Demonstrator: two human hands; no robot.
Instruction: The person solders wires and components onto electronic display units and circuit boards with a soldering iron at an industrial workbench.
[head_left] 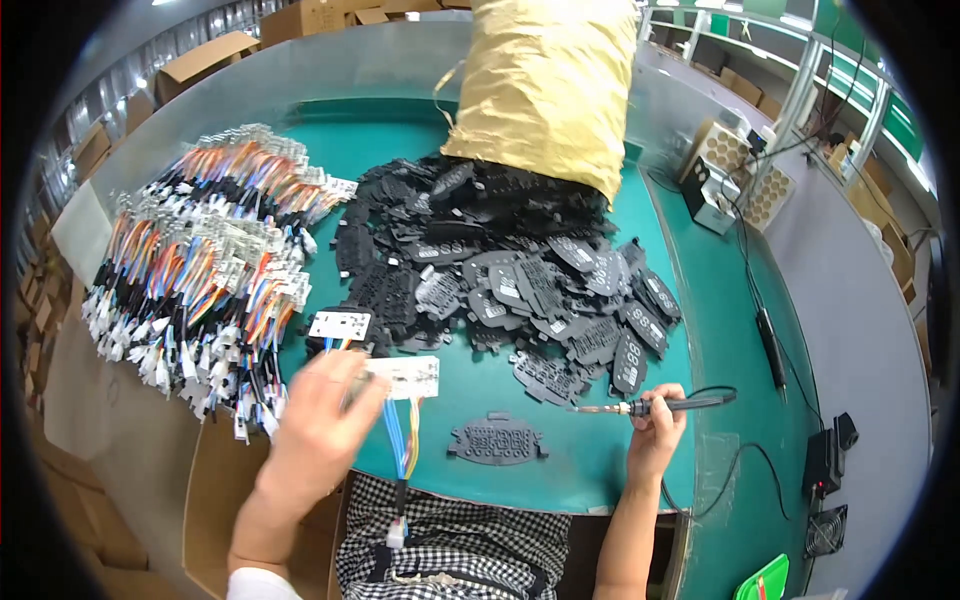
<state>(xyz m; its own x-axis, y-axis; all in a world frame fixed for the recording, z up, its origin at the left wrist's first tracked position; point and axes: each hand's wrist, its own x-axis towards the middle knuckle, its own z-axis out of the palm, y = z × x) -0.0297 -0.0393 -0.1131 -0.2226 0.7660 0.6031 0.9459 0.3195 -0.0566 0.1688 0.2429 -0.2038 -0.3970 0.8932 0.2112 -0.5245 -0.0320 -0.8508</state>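
"White rectangular circuit board [412,377]: where?"
"Clamped in left hand [330,405], over green desk [590,465], left of black oblong plastic panel [497,440]."
"Right hand [657,425]?"
"Wrapped round slim black soldering iron [692,403]. Probably positioning; likely calls for seating on panel next."

From where I stand, the camera sits up on the head of a person working at a green table [600,475]. It is the left 1 of 2 that are worn side by side. It looks down and a bit ahead, so the checked cloth [480,560] over the lap is at the bottom and the shelf frame [800,85] is up at the top right. It is near the left hand [325,410] and the right hand [657,425]. The view is very wide: straight edges bend and the corners go dark.
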